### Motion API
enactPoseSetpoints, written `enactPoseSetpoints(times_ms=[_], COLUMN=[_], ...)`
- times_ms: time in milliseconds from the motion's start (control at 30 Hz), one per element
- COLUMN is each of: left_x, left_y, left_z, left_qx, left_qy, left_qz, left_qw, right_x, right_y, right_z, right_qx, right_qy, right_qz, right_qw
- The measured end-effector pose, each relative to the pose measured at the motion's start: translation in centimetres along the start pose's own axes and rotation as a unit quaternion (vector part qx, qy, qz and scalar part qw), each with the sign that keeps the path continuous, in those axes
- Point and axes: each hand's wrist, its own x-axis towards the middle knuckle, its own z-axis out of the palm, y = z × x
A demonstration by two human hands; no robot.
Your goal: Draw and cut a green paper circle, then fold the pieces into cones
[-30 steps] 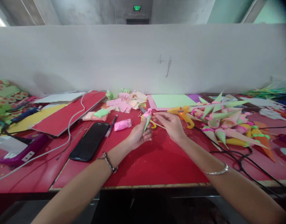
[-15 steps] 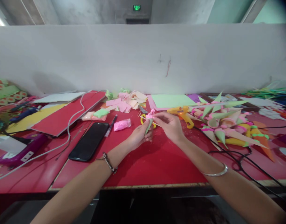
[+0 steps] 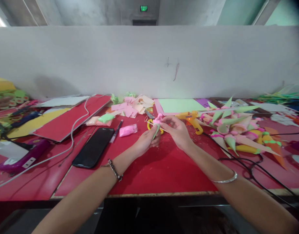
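Well to the left of the black, rectangular smartphone (image 3: 93,148) sits a purple-and-white plastic device (image 3: 39,151), and a flat, red rectangular board (image 3: 73,117) lies beyond the phone's far left side, crossed by a thin white cable (image 3: 72,131). A slim pen (image 3: 117,130) rests just beside the phone's right edge, followed by a small, bright pink packet in clear wrap (image 3: 128,130). Further right of the phone, the left hand (image 3: 147,139) has its fingers closed around a small, pale green cone topped with soft pink lumps (image 3: 157,124), held up with the pink end away from the person. Scissors with yellow loop handles (image 3: 149,124) show partly behind it. The right hand (image 3: 177,132) is next, its thumb and forefinger drawn together at the pink top; whether they pinch anything, I cannot tell. Farther from the phone on that side lie a yellow plastic glue gun (image 3: 195,123) and a heap of multicoloured paper cones (image 3: 237,128).
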Motion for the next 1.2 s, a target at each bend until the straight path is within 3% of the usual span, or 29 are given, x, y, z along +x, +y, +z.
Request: enactPoseSetpoints(times_ms=[200, 333, 667, 800, 933, 1100, 1200], left_x=[0.0, 0.0, -0.1, 0.0, 0.3, 0.5, 0.6], left_y=[0.0, -0.1, 0.0, 0.2, 0.0, -0.4, -0.1], left_z=[0.0, -0.1, 0.1, 0.0, -0.5, -1.3, -1.7], left_qx=[0.034, 0.043, 0.045, 0.044, 0.113, 0.199, 0.230], left_qy=[-0.016, -0.024, -0.023, 0.029, 0.079, 0.054, 0.071], left_qz=[0.008, 0.020, 0.007, 0.003, 0.047, 0.078, 0.108], left_qw=[0.999, 0.999, 0.999, 0.999, 0.989, 0.975, 0.965], right_x=[-0.1, 0.0, -0.1, -0.1, -0.2, -0.5, -0.6], right_y=[0.0, 0.0, 0.0, 0.1, 0.0, 0.1, 0.3], right_z=[0.5, 0.5, 0.5, 0.5, 0.5, 0.5, 0.4], right_qx=[0.154, 0.187, 0.149, 0.132, 0.082, 0.035, 0.016], right_qy=[-0.028, -0.029, -0.038, -0.027, -0.010, -0.087, -0.130], right_qz=[0.110, 0.146, 0.091, 0.081, 0.041, 0.018, 0.027], right_qw=[0.982, 0.971, 0.984, 0.988, 0.996, 0.995, 0.991])
